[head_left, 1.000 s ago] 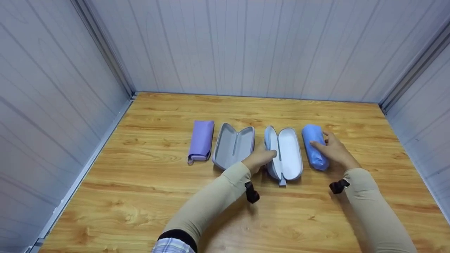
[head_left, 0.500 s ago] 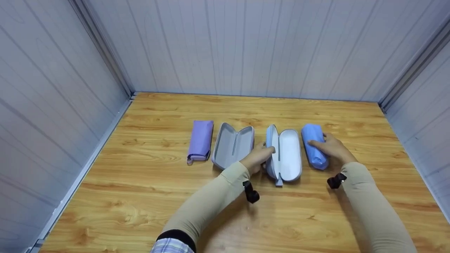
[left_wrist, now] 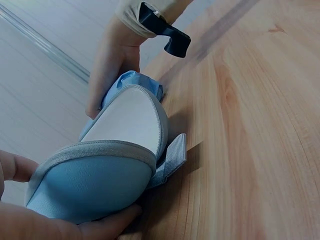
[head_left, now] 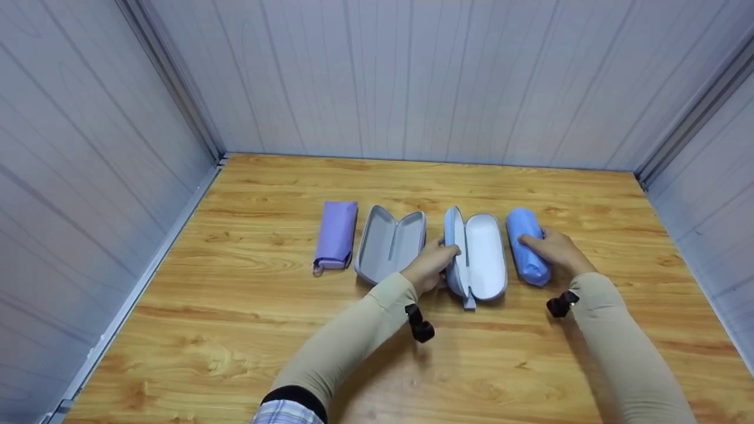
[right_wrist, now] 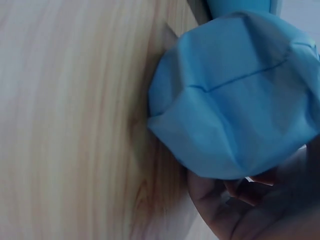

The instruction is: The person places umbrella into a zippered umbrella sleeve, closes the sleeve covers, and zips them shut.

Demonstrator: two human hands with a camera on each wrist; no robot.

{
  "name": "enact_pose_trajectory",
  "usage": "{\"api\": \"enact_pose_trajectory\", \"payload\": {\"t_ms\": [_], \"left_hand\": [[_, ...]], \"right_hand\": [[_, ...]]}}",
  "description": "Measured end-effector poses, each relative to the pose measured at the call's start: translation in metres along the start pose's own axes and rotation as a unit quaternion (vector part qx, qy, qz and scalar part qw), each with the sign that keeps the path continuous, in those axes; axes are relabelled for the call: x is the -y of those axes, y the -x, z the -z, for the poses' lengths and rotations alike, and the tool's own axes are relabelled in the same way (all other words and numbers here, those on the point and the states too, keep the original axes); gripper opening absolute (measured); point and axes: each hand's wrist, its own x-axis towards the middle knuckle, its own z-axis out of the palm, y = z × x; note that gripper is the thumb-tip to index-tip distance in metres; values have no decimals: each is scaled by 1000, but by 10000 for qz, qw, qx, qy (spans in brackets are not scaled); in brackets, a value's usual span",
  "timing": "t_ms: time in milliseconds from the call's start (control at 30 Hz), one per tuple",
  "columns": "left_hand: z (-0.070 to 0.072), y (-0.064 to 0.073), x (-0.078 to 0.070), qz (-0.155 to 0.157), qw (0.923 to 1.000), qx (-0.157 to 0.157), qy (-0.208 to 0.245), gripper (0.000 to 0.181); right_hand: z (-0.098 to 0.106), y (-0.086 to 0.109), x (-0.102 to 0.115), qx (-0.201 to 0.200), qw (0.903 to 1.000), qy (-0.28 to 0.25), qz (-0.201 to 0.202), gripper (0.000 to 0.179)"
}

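Observation:
My left hand (head_left: pixel 433 263) grips the left half of a light blue zip case (left_wrist: pixel 95 185), thumb inside its edge and fingers against the outer wall. The case lies unfolded, its white lining (head_left: pixel 488 259) showing and a grey fabric tab (left_wrist: pixel 172 157) at the near end. To its right lies a blue folded umbrella (head_left: pixel 526 250) in a crinkled sleeve. My right hand (head_left: pixel 559 250) holds this umbrella from the right, thumb over the top and fingers curled along the far side. In the right wrist view, the umbrella's wrinkled end (right_wrist: pixel 235 100) hides part of the fingers.
A second case with grey lining (head_left: pixel 380 244) stands unfolded left of my left hand, close to it. Farther left lies a purple folded umbrella (head_left: pixel 336 235) with a small loop. All rest on the wooden table (head_left: pixel 235 330), with panel walls (head_left: pixel 383 76) around it.
The left half of the blue case is tilted slightly more upright, and my left thumb has shifted a little left on it. My right fingers have closed further around the blue umbrella, which stays in place.

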Motion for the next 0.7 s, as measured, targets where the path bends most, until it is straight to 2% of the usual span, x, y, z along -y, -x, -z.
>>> {"api": "enact_pose_trajectory", "payload": {"t_ms": [133,300,433,567,700], "left_hand": [[1,1,0,6,10000,-13,-6,68],[2,1,1,-111,9999,98,-21,65],[1,-1,2,-86,10000,49,7,65],[0,-1,3,-78,10000,3,56,67],[1,0,3,-107,9999,-2,58,69]], "right_hand": [[-1,0,1,3,10000,-41,-57,85],[-1,2,1,96,9987,-489,-109,84],[-1,5,1,136,9964,-825,-119,82],[2,10,7,-67,9972,-748,-62,84],[4,15,18,-210,9955,-923,-45,86]]}}
